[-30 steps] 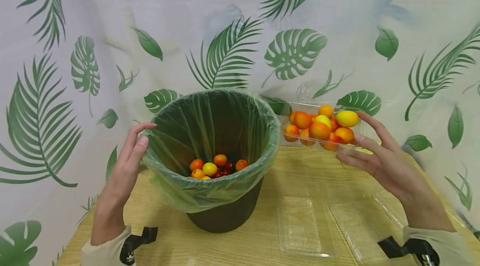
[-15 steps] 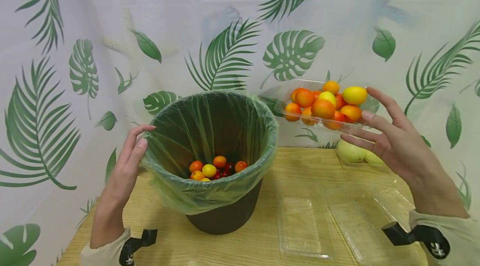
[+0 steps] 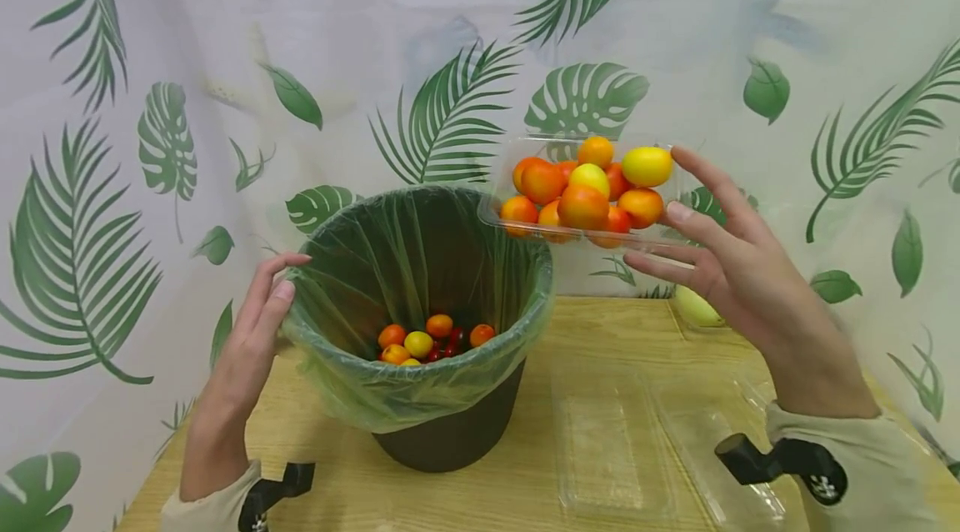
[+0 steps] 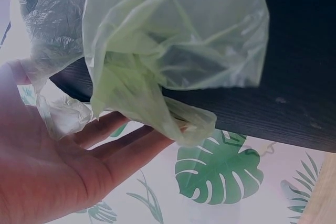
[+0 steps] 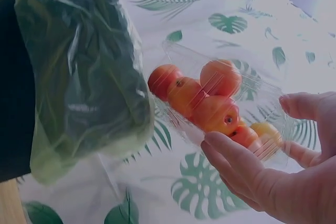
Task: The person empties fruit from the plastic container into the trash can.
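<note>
A dark trash can (image 3: 450, 424) stands on the table, lined with a thin green plastic bag (image 3: 420, 399). Small orange and yellow fruits (image 3: 418, 343) and some dark red ones lie inside it. At the left rim my left hand (image 3: 243, 348) holds the can's edge through the liner; loose bag folds (image 4: 178, 40) cover part of its fingers in the left wrist view. My right hand (image 3: 742, 282) grips the right end of a clear plastic container (image 3: 517, 223), raised level with the can's upper right rim. Orange, red and yellow fruits (image 5: 215, 114) fill the container.
Clear plastic containers (image 3: 615, 440) lie on the wooden table (image 3: 360, 482) right of the can. A pale green round fruit (image 3: 697, 307) sits at the back behind my right hand. A leaf-patterned curtain (image 3: 465, 32) hangs behind the table.
My right hand lifted the container of fruits, then moved it left until it overlaps the can's right rim in the head view. The left hand stays at the rim.
</note>
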`<state>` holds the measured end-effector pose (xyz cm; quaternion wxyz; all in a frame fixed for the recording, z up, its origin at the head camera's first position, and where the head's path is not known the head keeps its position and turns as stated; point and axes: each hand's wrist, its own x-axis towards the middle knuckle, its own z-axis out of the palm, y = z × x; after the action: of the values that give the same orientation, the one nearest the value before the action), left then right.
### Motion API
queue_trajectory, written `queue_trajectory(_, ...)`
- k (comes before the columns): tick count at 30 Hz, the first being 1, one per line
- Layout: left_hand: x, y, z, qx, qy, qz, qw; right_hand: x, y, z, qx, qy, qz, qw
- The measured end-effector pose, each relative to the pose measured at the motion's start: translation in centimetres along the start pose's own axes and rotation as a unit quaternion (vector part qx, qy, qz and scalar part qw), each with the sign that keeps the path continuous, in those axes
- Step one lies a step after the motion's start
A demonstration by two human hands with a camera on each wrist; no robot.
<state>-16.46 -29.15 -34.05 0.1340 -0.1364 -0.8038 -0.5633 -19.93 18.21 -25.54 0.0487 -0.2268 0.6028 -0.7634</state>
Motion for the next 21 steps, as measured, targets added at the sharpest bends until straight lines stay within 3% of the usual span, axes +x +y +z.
queue_trajectory(13, 0.1, 0.0, 0.1, -0.003, -0.002, 0.005, 1.0000, 1.7, 0.9, 4.9, -0.086, 0.016, -0.008, 0.9962)
queue_trajectory(21, 0.0, 0.0, 0.0, -0.002, 0.000, 0.003, 1.0000, 2.3, 1.9, 6.5, -0.156, 0.013, -0.053, 0.9863)
